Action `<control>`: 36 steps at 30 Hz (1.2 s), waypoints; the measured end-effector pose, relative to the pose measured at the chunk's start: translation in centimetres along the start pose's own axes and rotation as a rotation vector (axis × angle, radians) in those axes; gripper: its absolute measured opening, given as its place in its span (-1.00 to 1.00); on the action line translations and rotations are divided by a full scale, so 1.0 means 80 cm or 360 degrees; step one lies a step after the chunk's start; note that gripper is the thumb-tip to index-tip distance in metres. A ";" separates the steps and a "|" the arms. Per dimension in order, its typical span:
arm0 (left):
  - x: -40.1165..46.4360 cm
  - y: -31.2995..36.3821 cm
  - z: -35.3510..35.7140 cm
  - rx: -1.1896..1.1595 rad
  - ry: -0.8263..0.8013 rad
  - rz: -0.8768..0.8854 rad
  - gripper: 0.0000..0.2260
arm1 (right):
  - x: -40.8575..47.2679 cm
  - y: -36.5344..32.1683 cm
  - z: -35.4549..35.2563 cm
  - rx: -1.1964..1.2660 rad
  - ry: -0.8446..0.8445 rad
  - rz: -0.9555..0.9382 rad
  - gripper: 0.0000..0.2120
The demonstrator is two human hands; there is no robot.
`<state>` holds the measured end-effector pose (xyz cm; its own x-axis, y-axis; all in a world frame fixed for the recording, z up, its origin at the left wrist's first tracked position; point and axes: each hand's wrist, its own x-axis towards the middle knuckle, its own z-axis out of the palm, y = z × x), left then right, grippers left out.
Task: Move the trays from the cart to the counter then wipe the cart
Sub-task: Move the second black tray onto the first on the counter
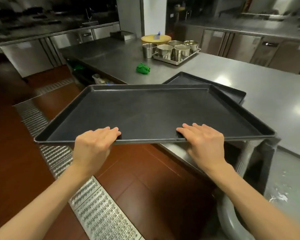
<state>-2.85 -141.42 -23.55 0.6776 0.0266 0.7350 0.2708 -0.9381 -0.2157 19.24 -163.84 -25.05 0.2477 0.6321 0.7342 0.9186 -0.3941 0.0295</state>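
Tray (145, 110), black, gripped at near rim by left hand (95, 144) and right hand (204, 141), held over counter (267, 94) edge above second tray (232, 94) lying there; transfer step judged underway, lowering onto stack next; two trays, one green cloth (143, 68), five steel cups (164, 51) counted.

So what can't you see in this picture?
- Head view: the held tray covers most of the second tray.
- Thumbs of the left hand and right hand: under the rim.
- Far shelves: blurred.
- Cart: not clearly in view.
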 end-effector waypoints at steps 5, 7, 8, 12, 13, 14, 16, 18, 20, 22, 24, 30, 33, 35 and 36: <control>0.092 -0.052 0.120 -0.0155 -0.0075 0.0153 -0.77 | 0.052 0.062 0.072 -0.0070 -0.0096 0.0174 -0.47; 0.124 -0.066 0.167 -0.0240 -0.0114 0.0208 -0.75 | 0.066 0.085 0.098 -0.0118 -0.0165 0.0260 -0.46; 0.139 -0.073 0.192 -0.0280 -0.0119 0.0250 -0.75 | 0.072 0.096 0.112 -0.0144 -0.0190 0.0308 -0.45; 0.202 -0.102 0.300 -0.0454 -0.0100 0.0404 -0.75 | 0.105 0.135 0.163 -0.0290 -0.0255 0.0509 -0.46; 0.218 -0.109 0.328 -0.0499 -0.0068 0.0439 -0.75 | 0.114 0.142 0.175 -0.0325 -0.0260 0.0550 -0.47; 0.234 -0.116 0.355 -0.0546 -0.0056 0.0477 -0.76 | 0.123 0.150 0.188 -0.0362 -0.0267 0.0600 -0.49; 0.265 -0.128 0.409 -0.0626 -0.0027 0.0544 -0.79 | 0.140 0.163 0.213 -0.0431 -0.0290 0.0690 -0.51; 0.294 -0.134 0.455 -0.0710 0.0003 0.0608 -0.79 | 0.152 0.176 0.237 -0.0496 -0.0335 0.0779 -0.50; 0.326 -0.138 0.503 -0.0814 -0.0001 0.0667 -0.77 | 0.164 0.202 0.264 -0.0567 -0.0355 0.0857 -0.50; 0.345 -0.135 0.527 -0.0819 0.0003 0.0712 -0.78 | 0.167 0.216 0.277 -0.0608 -0.0384 0.0899 -0.50; 0.369 -0.134 0.566 -0.0863 -0.0011 0.0756 -0.77 | 0.174 0.240 0.301 -0.0632 -0.0395 0.0952 -0.49; 0.442 -0.111 0.685 -0.0873 -0.0102 0.0750 -0.75 | 0.198 0.341 0.372 -0.0640 -0.0457 0.1054 -0.51; 0.478 -0.093 0.737 -0.0899 -0.0117 0.0761 -0.77 | 0.209 0.400 0.402 -0.0661 -0.0490 0.1080 -0.51; 0.500 -0.081 0.773 -0.0908 -0.0126 0.0765 -0.79 | 0.218 0.438 0.420 -0.0660 -0.0510 0.1088 -0.54; 0.507 -0.077 0.783 -0.0893 -0.0128 0.0757 -0.79 | 0.222 0.449 0.425 -0.0659 -0.0510 0.1086 -0.55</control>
<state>65.83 -112.90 -32.68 0.6886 -0.4220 0.5897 -0.4404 -0.8894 -0.1222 67.11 -144.08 -34.00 0.8374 0.3014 0.4560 0.3660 -0.9288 -0.0582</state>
